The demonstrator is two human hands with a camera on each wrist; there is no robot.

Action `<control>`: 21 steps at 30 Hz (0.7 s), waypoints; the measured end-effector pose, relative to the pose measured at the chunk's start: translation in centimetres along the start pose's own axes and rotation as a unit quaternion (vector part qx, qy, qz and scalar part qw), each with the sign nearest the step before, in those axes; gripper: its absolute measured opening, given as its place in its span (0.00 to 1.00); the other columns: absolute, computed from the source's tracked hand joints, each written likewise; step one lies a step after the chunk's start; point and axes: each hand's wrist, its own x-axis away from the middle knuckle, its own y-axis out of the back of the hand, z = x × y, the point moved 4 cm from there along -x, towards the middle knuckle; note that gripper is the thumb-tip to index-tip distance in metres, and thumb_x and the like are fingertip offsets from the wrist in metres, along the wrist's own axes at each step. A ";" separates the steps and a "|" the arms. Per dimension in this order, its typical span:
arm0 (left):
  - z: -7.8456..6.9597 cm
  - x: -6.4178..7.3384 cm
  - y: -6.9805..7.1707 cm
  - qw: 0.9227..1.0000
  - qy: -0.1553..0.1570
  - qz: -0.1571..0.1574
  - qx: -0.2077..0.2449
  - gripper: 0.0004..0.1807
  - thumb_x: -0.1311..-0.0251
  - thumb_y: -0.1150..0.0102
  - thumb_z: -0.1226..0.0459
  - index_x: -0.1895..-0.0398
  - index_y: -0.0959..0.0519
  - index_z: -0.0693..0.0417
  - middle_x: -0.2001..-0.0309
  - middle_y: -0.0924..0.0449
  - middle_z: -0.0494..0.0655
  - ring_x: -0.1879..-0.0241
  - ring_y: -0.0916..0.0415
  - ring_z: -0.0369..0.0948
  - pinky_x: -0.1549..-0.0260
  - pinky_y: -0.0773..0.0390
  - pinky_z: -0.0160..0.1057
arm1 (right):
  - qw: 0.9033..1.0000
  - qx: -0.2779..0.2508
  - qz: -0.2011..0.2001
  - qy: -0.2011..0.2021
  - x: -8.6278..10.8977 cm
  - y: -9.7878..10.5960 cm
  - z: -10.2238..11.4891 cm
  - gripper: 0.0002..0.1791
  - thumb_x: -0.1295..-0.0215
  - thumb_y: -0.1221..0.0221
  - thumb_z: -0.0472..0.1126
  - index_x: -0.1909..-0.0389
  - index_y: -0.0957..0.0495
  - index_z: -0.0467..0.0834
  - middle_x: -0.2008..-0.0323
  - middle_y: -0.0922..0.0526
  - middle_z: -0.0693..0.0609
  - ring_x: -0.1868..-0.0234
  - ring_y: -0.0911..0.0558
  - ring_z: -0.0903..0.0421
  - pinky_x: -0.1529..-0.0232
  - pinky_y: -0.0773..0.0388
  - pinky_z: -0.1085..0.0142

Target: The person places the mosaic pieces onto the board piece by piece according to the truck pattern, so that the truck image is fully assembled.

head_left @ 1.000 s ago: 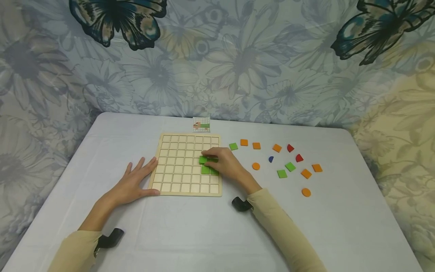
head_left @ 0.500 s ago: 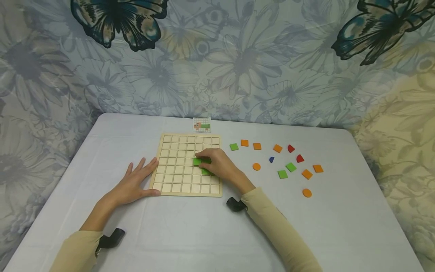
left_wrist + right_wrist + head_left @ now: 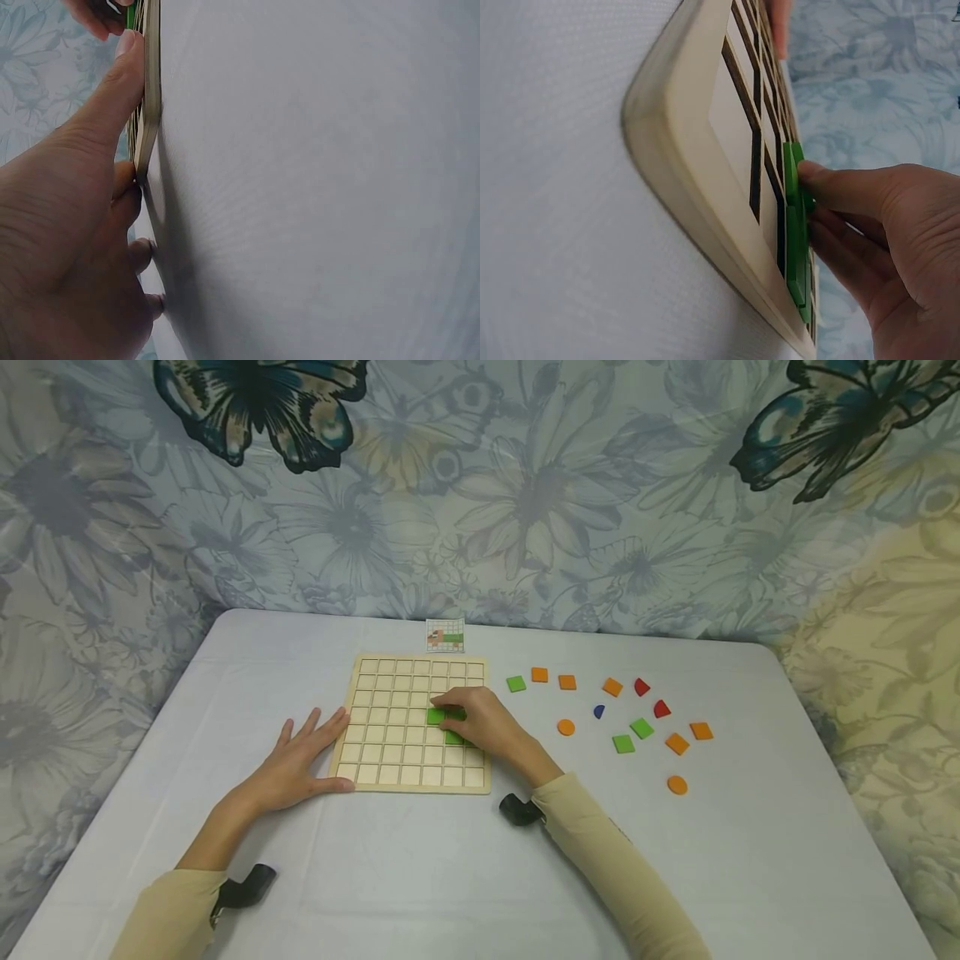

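Note:
A wooden grid board [image 3: 397, 760] lies on the table. My left hand [image 3: 288, 768] rests with fingers spread at its left edge, thumb at the near corner; in the left wrist view the thumb [image 3: 112, 90] lies along the board's rim. My right hand [image 3: 483, 722] is over the board's right half, thumb and fingers pinching a green square tile [image 3: 436, 717] at a cell in a middle row. Another green tile [image 3: 453, 737] sits one row nearer, partly under the hand. From the right wrist, green tiles [image 3: 796, 255] show set in the board beside the fingertips.
A small printed pattern card [image 3: 446, 636] lies behind the board. Loose pieces are scattered to the right: green squares [image 3: 623, 744], orange squares [image 3: 677, 743], orange circles [image 3: 677, 785], red quarter-circle pieces [image 3: 661, 709] and a blue half-circle [image 3: 599, 712]. A patterned cloth wall stands behind the table.
My right hand has shifted slightly left over the board with the green tile, then stayed there for the last half second. The left hand has kept its place.

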 end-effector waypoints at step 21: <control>0.0 -0.1 0.0 1.000 0.001 0.001 0.003 0.60 0.53 0.32 0.37 0.23 0.48 0.56 0.23 0.53 0.54 0.24 0.67 0.61 0.31 0.75 0.63 | 1.000 -0.001 0.011 0.003 -0.1 0.1 -0.3 0.18 0.41 0.31 0.36 0.48 0.17 0.40 0.50 0.15 0.49 0.46 0.18 0.56 0.44 0.24 0.67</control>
